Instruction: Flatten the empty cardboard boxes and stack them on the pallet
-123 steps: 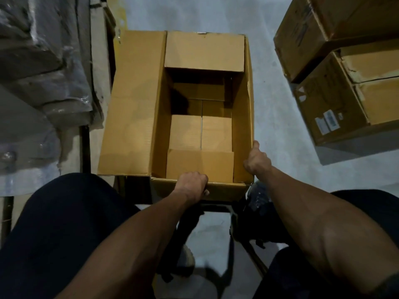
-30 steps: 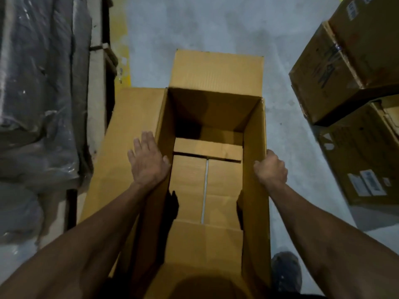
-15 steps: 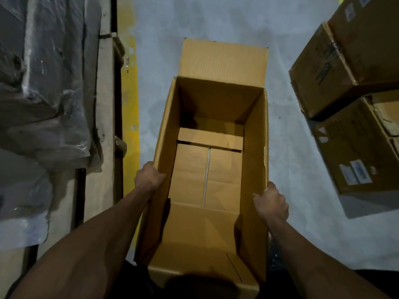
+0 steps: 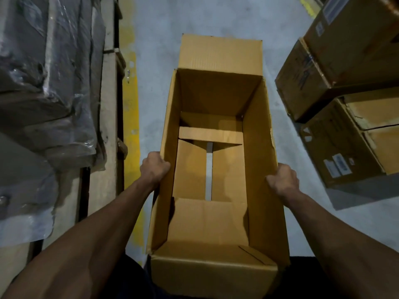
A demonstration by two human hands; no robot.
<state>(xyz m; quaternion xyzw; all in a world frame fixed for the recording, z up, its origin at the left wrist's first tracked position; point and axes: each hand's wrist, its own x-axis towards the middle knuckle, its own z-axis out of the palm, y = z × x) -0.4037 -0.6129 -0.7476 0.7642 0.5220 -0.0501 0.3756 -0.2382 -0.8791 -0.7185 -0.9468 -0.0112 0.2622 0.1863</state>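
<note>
An open, empty cardboard box (image 4: 257, 147) stands in front of me, and I look straight down into it. Its bottom flaps have parted, so a strip of grey floor shows through the gap. My left hand (image 4: 154, 168) grips the top edge of the left wall. My right hand (image 4: 282, 180) grips the top edge of the right wall. The far flap sticks up and away from me; the near flap hangs toward my body.
Plastic-wrapped goods (image 4: 43, 93) sit on a wooden pallet (image 4: 109, 126) at the left, beside a yellow floor line (image 4: 131, 117). Several taped and labelled cardboard boxes (image 4: 345, 117) are stacked at the right. Grey concrete floor (image 4: 155, 39) lies beyond the box.
The box's left flap has folded down out of sight and my left hand shifted from that flap to the wall edge. The bottom flaps have spread, opening a gap.
</note>
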